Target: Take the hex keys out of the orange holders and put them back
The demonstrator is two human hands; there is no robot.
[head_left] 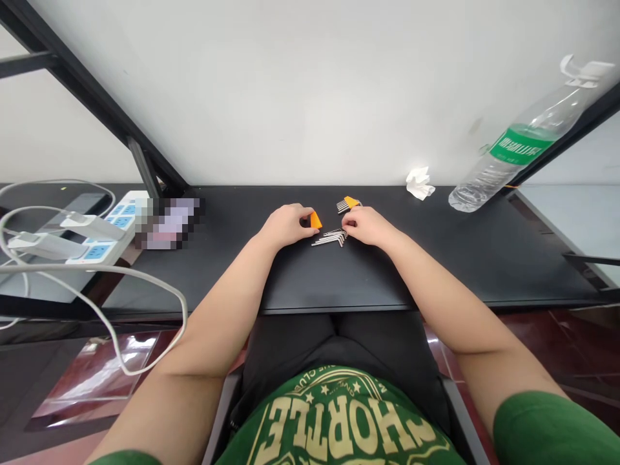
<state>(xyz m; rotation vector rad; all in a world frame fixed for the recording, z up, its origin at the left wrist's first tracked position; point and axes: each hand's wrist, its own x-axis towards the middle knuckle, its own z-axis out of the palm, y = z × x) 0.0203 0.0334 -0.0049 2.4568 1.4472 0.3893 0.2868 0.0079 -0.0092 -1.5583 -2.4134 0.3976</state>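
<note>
My left hand point(287, 224) rests on the black tabletop point(484, 258) with its fingers curled round a small orange holder point(316, 220). My right hand point(367, 225) lies just to the right, fingers curled, its fingertips at a loose bunch of silver hex keys point(330, 237) spread on the table between both hands. Behind the right hand sits a second orange holder with hex keys in it point(349, 204). What the right fingertips pinch is too small to make out.
A crumpled white tissue point(419, 183) and a tilted clear water bottle with a green label point(513, 150) lie at the back right. A white power strip point(113, 227) with chargers and white cables point(121, 274) lies at the left. A white wall backs the table.
</note>
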